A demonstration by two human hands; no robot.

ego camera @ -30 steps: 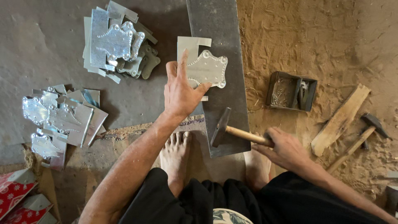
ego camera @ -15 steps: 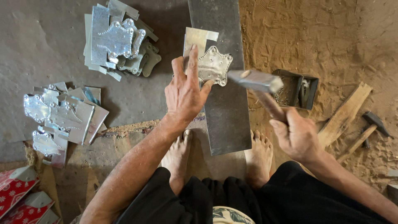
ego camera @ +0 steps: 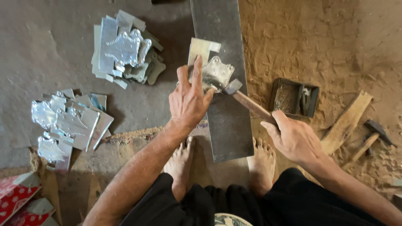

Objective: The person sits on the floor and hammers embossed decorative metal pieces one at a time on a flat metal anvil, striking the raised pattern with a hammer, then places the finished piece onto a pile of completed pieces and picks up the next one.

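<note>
The shiny metal cutout [ego camera: 217, 73] is pinned flat on the dark steel slab [ego camera: 226, 125] by the left hand [ego camera: 189, 100], while the hammer [ego camera: 247, 102], clamped in the right hand [ego camera: 295, 138], is angled up-left, its head just beside the cutout's near right edge.

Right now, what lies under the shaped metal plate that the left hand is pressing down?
Under the shaped metal plate lies a plain rectangular sheet, resting on the dark steel slab. The left hand covers their near edges.
</note>
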